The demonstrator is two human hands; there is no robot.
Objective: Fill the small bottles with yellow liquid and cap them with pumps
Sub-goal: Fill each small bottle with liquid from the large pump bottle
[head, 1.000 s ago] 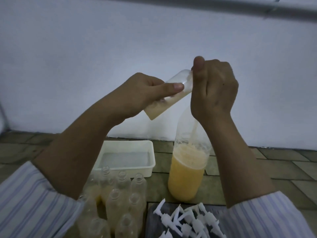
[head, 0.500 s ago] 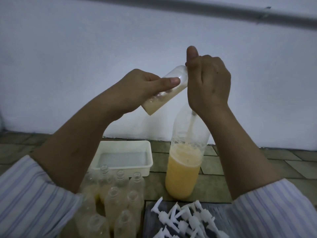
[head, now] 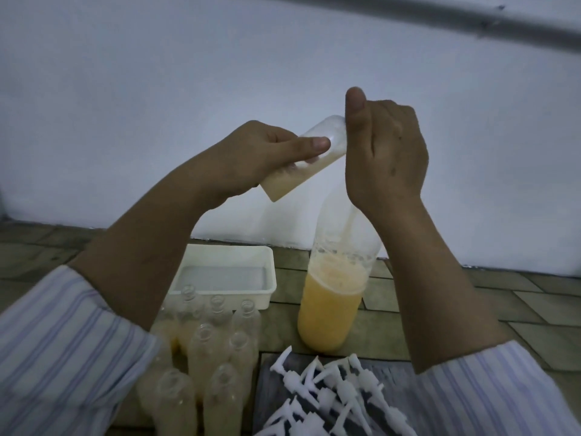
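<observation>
I am filling: my left hand (head: pixel 251 158) grips a small bottle (head: pixel 301 162), tilted with its mouth up against my right hand (head: pixel 386 152), some pale yellow liquid pooled at its low end. My right fist is curled round something at the top of the big bottle (head: pixel 333 297); what it is I cannot tell, but a tube seems to run down inside. Next, I judge, comes levelling the bottle, then taking a pump (head: pixel 330 391) from the pile below. The open bottles (head: pixel 207 350) stand crowded under my left forearm, the tub (head: pixel 226 278) just behind, so lowering needs care; above them, room is free.
</observation>
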